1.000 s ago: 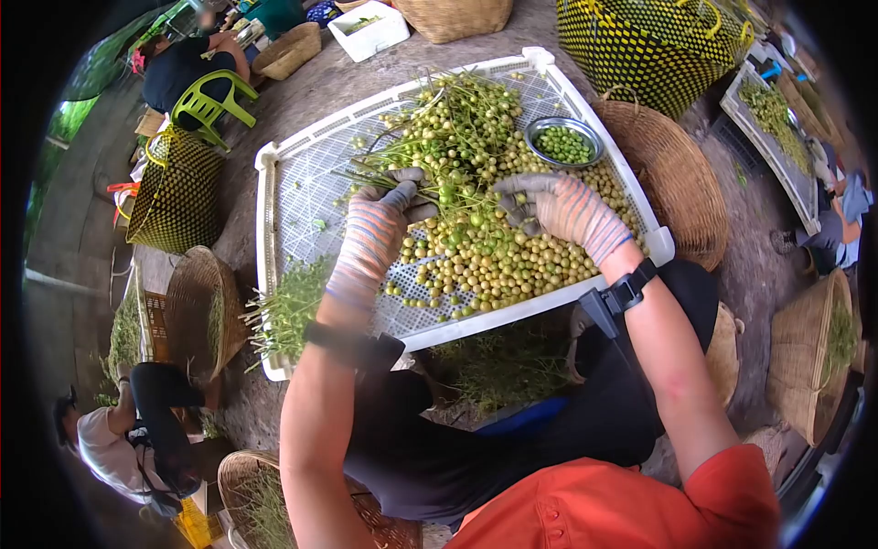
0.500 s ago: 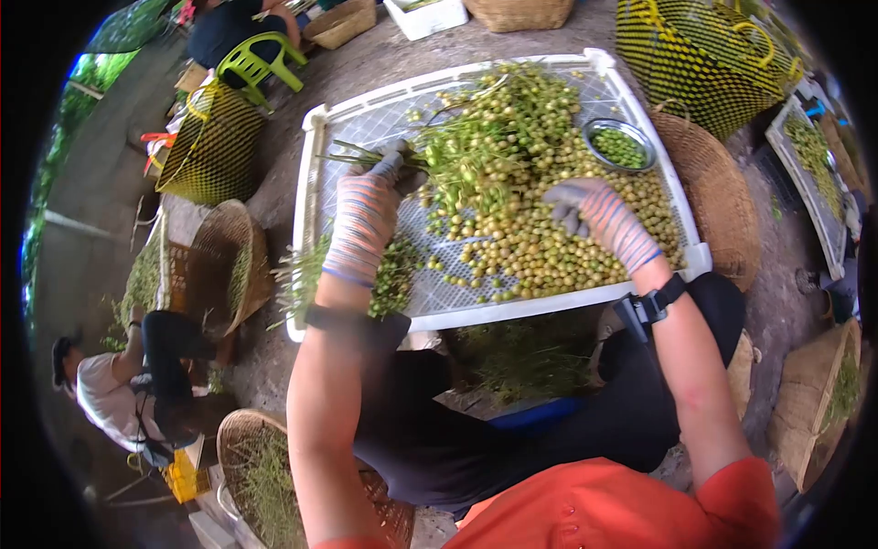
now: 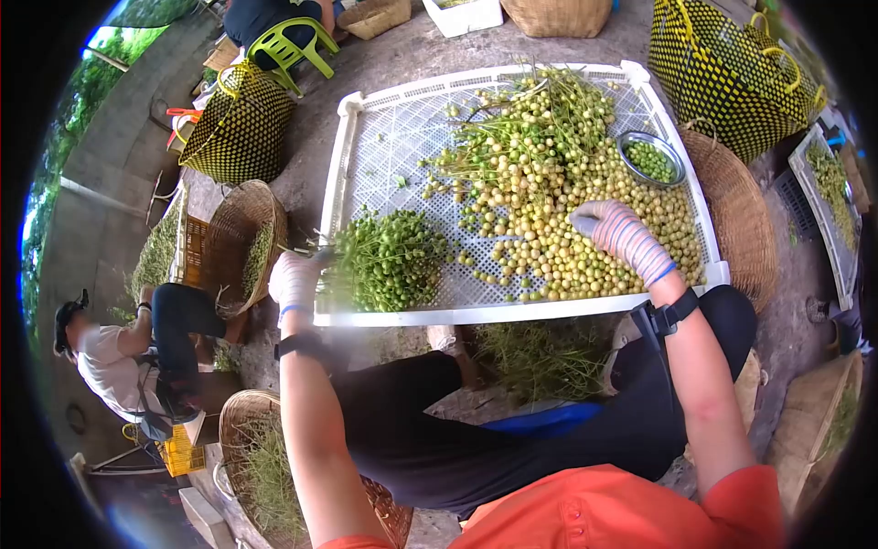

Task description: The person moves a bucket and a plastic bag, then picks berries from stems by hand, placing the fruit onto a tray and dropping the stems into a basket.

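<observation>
On the white mesh tray (image 3: 512, 316) lies a heap of stemmed, round green-yellow fruit (image 3: 535, 137), with loose pale fruit (image 3: 585, 265) spread beside it. My gloved left hand (image 3: 297, 279) is at the tray's left edge, fingers closed around the stem ends of a bunch of small green fruit (image 3: 389, 261); blur softens its fingertips. Over the loose fruit is my gloved right hand (image 3: 608, 229), its fingers curled downward. Whatever lies under those fingers is hidden. A metal bowl (image 3: 679, 174) of green fruit stands in the tray's right part.
Wicker baskets (image 3: 736, 220) flank the tray, with yellow-black woven baskets (image 3: 242, 128) farther out. Cut stems (image 3: 544, 357) lie below its front edge. A person (image 3: 119, 352) sits at the left; another sits on a green chair (image 3: 288, 46) at the back.
My left hand has moved from the stems by the heap down and left to the green bunch's stem ends. My right hand stays over the loose fruit. The view has shifted slightly.
</observation>
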`<state>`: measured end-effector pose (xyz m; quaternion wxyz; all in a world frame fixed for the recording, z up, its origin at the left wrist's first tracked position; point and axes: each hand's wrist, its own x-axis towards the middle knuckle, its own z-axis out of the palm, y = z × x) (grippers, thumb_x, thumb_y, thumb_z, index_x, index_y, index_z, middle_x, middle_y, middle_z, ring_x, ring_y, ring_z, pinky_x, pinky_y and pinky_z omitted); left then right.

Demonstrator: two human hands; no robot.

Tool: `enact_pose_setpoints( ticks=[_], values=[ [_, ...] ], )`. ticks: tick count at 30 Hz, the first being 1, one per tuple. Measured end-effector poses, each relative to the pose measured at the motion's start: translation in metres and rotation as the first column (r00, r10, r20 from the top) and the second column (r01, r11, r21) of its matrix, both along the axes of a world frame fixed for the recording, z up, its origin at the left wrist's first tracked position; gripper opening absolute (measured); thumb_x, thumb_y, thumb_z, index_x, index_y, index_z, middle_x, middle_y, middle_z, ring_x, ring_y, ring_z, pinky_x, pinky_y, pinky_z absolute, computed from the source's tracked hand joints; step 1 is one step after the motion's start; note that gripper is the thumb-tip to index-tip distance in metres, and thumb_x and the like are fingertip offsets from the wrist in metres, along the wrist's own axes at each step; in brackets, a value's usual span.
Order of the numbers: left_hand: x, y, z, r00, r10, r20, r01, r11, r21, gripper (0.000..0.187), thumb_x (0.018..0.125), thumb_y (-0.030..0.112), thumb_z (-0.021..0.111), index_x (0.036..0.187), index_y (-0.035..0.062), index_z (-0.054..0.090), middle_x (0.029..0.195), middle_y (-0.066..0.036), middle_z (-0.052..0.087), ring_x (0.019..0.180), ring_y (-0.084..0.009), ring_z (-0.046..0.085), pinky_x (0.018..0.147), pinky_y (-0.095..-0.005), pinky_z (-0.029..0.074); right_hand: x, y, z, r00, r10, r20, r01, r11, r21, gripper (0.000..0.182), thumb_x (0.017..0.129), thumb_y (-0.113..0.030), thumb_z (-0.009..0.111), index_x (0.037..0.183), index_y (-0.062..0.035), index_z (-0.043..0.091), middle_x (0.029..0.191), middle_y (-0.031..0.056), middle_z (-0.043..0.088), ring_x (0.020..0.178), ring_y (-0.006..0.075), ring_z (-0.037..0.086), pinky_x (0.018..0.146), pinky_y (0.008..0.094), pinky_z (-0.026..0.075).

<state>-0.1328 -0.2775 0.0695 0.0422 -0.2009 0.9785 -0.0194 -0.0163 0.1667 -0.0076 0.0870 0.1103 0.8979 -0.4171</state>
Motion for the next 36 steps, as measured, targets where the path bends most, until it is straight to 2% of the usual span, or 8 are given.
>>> enact_pose_setpoints(
  ticks=[5, 7, 12, 15, 23, 28, 33, 36],
  values=[
    [0.007, 0.045, 0.048, 0.994, 0.060, 0.087, -0.046, 0.987, -0.157, 0.053, 0.066, 0.054, 0.076, 0.091, 0.0068, 0.069, 0.092, -0.011, 0.069, 0.083, -0.0244, 0.068, 0.072, -0.0331, 0.052, 0.003, -0.004, 0.015, 0.997, -0.016, -0.070, 0.021, 0.997, 0.071, 0.029, 0.083, -0.029, 0.060, 0.097, -0.0043, 0.068, 0.085, 0.0183, 0.067, 0.078, 0.0296, 0.066, 0.075, 0.0366, 0.051],
    [0.001, 0.055, 0.050, 0.958, -0.241, -0.153, 0.177, 0.921, -0.346, 0.044, 0.069, 0.042, 0.075, 0.093, 0.0062, 0.067, 0.100, -0.012, 0.066, 0.093, -0.0260, 0.065, 0.076, -0.0358, 0.052, 0.004, -0.001, 0.016, 0.993, 0.009, -0.115, 0.004, 0.994, 0.113, 0.030, 0.083, -0.029, 0.059, 0.097, -0.0048, 0.068, 0.085, 0.0189, 0.067, 0.079, 0.0308, 0.066, 0.076, 0.0372, 0.051],
    [-0.032, 0.144, 0.019, 0.383, -0.797, -0.467, 0.874, 0.476, -0.095, 0.018, 0.076, 0.006, 0.060, 0.093, 0.0109, 0.063, 0.083, -0.014, 0.064, 0.079, -0.0319, 0.062, 0.070, -0.0386, 0.051, 0.003, -0.001, 0.025, 0.987, 0.007, -0.158, 0.012, 0.993, 0.119, 0.024, 0.085, -0.023, 0.061, 0.095, -0.0026, 0.068, 0.085, 0.0185, 0.067, 0.076, 0.0282, 0.066, 0.073, 0.0350, 0.051],
    [-0.055, 0.201, -0.024, 0.372, -0.915, -0.156, 0.928, 0.362, 0.088, 0.027, 0.077, 0.000, 0.055, 0.099, 0.0129, 0.065, 0.095, -0.015, 0.064, 0.088, -0.0282, 0.063, 0.073, -0.0361, 0.052, 0.005, 0.002, 0.027, 0.982, 0.040, -0.187, -0.017, 0.992, 0.125, 0.021, 0.084, -0.020, 0.061, 0.093, -0.0032, 0.068, 0.083, 0.0182, 0.067, 0.075, 0.0280, 0.066, 0.071, 0.0354, 0.051],
    [-0.078, 0.224, -0.070, 0.500, -0.866, 0.023, 0.851, 0.486, -0.200, 0.019, 0.075, 0.012, 0.059, 0.091, 0.0134, 0.068, 0.083, -0.015, 0.066, 0.081, -0.0349, 0.065, 0.071, -0.0413, 0.052, 0.013, 0.007, 0.039, 0.981, 0.056, -0.183, -0.035, 0.992, 0.119, 0.023, 0.083, -0.029, 0.059, 0.091, -0.0097, 0.069, 0.082, 0.0164, 0.066, 0.078, 0.0336, 0.064, 0.073, 0.0414, 0.051],
    [-0.072, 0.217, -0.023, 0.512, -0.859, 0.009, 0.859, 0.512, -0.021, 0.016, 0.077, 0.026, 0.067, 0.088, 0.0159, 0.070, 0.080, -0.011, 0.068, 0.074, -0.0292, 0.066, 0.067, -0.0377, 0.052, 0.011, 0.002, 0.034, 0.988, 0.062, -0.142, -0.035, 0.982, 0.187, 0.023, 0.085, -0.029, 0.058, 0.092, -0.0110, 0.070, 0.081, 0.0143, 0.067, 0.076, 0.0307, 0.065, 0.072, 0.0416, 0.051],
    [-0.059, 0.212, 0.014, 0.355, -0.856, -0.375, 0.931, 0.360, 0.059, 0.010, 0.075, 0.020, 0.070, 0.082, 0.0143, 0.072, 0.079, -0.010, 0.068, 0.075, -0.0277, 0.065, 0.071, -0.0368, 0.052, 0.007, -0.003, 0.037, 0.989, 0.106, -0.103, -0.084, 0.977, 0.195, 0.023, 0.085, -0.029, 0.057, 0.094, -0.0113, 0.070, 0.082, 0.0145, 0.067, 0.076, 0.0309, 0.065, 0.072, 0.0412, 0.051],
    [-0.056, 0.211, 0.039, 0.527, -0.631, -0.569, 0.820, 0.200, 0.537, 0.011, 0.072, 0.002, 0.071, 0.083, 0.0051, 0.071, 0.080, -0.007, 0.070, 0.070, -0.0159, 0.064, 0.068, -0.0277, 0.051, 0.004, -0.004, 0.030, 0.987, 0.060, -0.147, -0.035, 0.985, 0.170, 0.023, 0.084, -0.028, 0.058, 0.093, -0.0099, 0.069, 0.083, 0.0154, 0.067, 0.076, 0.0303, 0.065, 0.072, 0.0409, 0.052]
  ],
)
